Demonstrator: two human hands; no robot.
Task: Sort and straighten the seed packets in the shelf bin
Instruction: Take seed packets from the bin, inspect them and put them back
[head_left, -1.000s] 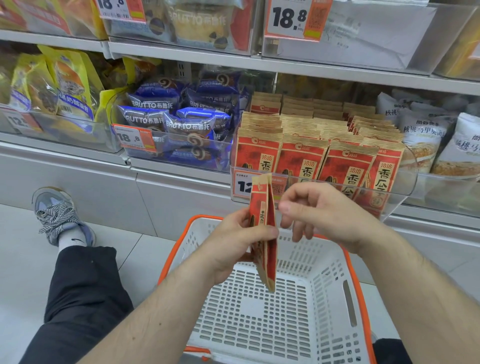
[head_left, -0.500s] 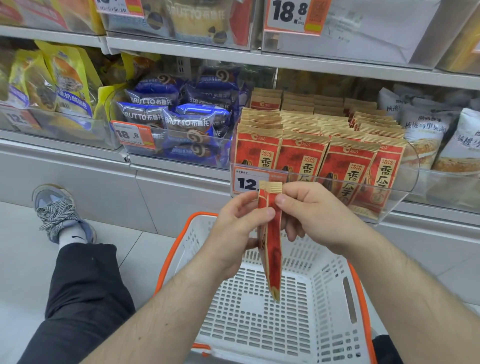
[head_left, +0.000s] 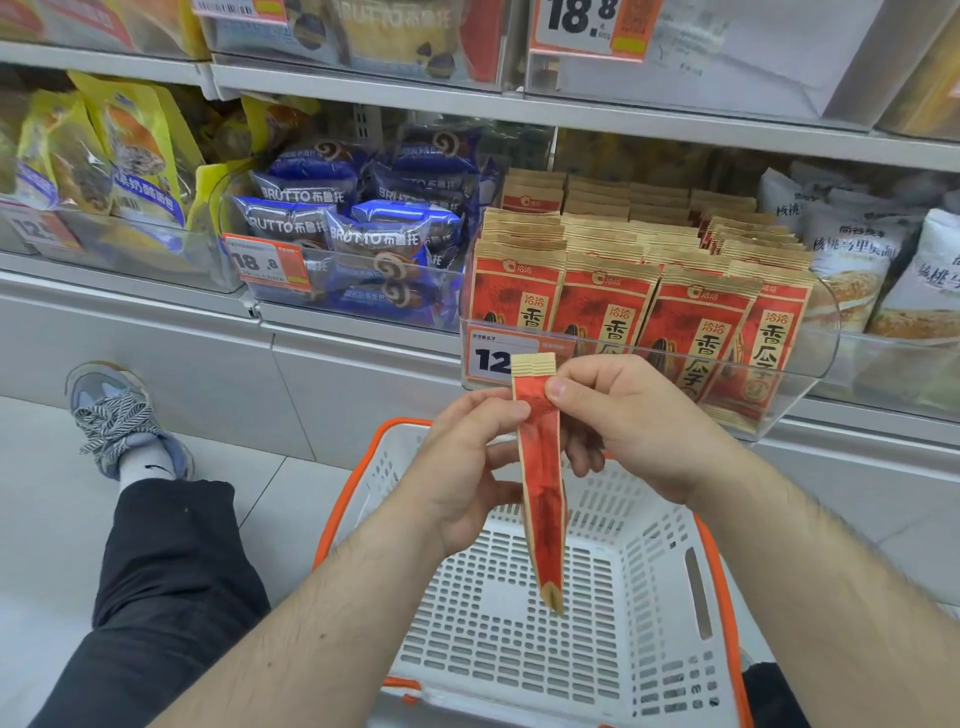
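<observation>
Red and tan seed packets (head_left: 540, 483) hang edge-on between my hands, above the basket. My left hand (head_left: 467, 467) grips them from the left, thumb near the top. My right hand (head_left: 618, 421) pinches their upper part from the right, thumb tip on the red face. Behind, a clear shelf bin (head_left: 810, 364) holds several rows of the same red seed packets (head_left: 608, 306) standing upright; the rightmost front packet leans to the right.
A white basket with an orange rim (head_left: 654, 597) sits on the floor below my hands. Blue bread bags (head_left: 363, 234) fill the bin to the left, white bags (head_left: 852, 254) the one to the right. My leg and grey shoe (head_left: 119, 415) lie at the left.
My right hand closed in from apart and took hold of the packets' top. The held packets were squared together and now hang straight, edge-on.
</observation>
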